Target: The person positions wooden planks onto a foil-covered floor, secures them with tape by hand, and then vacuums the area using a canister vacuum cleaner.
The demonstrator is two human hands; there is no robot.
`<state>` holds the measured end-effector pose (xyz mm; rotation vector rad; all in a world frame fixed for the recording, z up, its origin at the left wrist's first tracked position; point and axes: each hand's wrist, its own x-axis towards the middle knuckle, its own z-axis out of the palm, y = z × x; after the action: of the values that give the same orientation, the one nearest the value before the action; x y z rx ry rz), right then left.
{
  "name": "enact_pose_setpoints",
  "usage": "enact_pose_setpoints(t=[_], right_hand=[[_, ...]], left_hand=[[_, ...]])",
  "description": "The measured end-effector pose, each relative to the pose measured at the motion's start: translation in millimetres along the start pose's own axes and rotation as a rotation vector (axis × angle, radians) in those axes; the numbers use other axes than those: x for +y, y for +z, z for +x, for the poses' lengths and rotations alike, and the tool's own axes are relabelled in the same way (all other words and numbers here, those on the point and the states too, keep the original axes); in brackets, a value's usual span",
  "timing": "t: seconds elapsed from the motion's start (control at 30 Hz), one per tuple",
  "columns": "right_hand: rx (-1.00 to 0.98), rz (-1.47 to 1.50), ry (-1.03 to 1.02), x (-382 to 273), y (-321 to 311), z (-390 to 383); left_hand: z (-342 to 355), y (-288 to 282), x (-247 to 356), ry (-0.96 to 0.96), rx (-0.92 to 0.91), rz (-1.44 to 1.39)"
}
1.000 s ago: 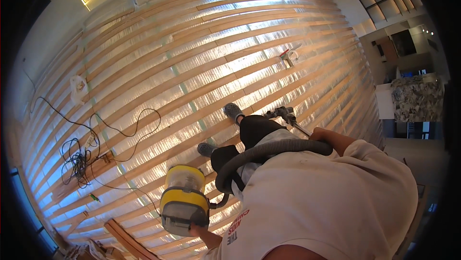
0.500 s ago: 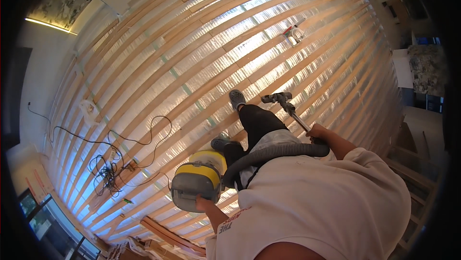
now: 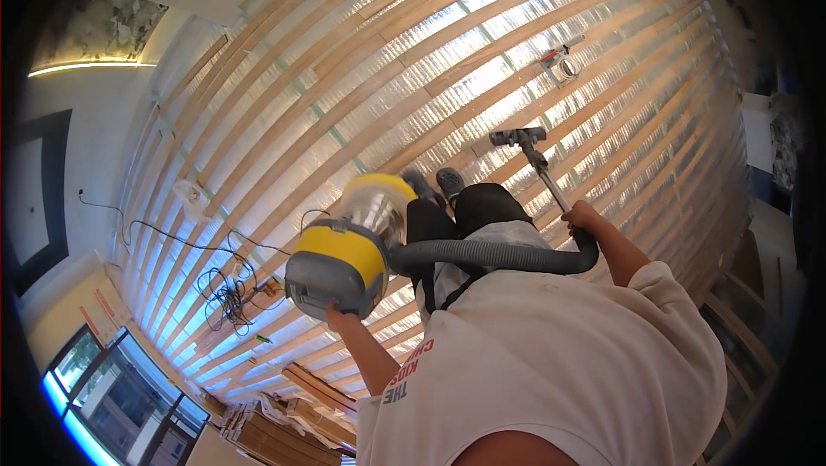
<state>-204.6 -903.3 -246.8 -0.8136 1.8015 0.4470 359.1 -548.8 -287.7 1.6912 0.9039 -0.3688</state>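
Note:
A yellow and grey canister vacuum cleaner (image 3: 340,264) with a shiny metal middle hangs at my left side, tilted. My left hand (image 3: 342,318) is closed on the grey end of it, the fingers partly hidden. Out to the right, my right hand (image 3: 585,216) grips the metal wand (image 3: 551,186) near its upper end. The wand's dark floor nozzle (image 3: 518,136) is ahead of my feet, over the battens; whether it touches them I cannot tell. A ribbed grey hose (image 3: 499,255) runs from the canister across my waist to the wand.
Wooden battens (image 3: 413,104) lie in rows over silvery foil. A black cable (image 3: 225,294) is tangled on the left, beside a clear plastic bag (image 3: 191,199). Farther ahead lies a small white item (image 3: 561,66). Long cardboard boxes (image 3: 280,440) are stacked at lower left, near a window (image 3: 120,397).
My feet have come together from a stride. The vacuum cleaner has swung left and up in view, with its metal middle now showing. The wand and nozzle have shifted slightly.

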Motion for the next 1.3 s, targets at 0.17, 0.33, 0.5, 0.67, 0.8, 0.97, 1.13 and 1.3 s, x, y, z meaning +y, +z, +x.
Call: enact_pose_setpoints(t=[0.17,0.33,0.5,0.67,0.8,0.97,1.13,1.3], right_hand=[[0.001,0.063,0.004,-39,-30,6],[-0.008,0.17,0.009,-109,-19,-12],[-0.015,0.331,0.018,-170,-12,-31],[-0.08,0.321,-0.048,-228,13,15],[-0.199,0.526,-0.157,-317,42,99],[-0.149,0.659,-0.221,-433,140,256],[-0.161,0.819,-0.117,-493,251,395],[0.209,0.305,-0.156,-531,336,365]], left_hand=[[33,111,4,0.766,-0.373,0.542],[113,211,33,0.007,-0.363,-0.063],[67,301,53,0.688,-0.37,0.743],[85,310,70,-0.105,-0.294,0.081],[103,261,67,-0.175,-0.309,0.133],[96,221,62,0.142,-0.234,0.543],[46,243,53,0.29,-0.13,0.848],[56,224,56,0.347,0.029,1.082]])
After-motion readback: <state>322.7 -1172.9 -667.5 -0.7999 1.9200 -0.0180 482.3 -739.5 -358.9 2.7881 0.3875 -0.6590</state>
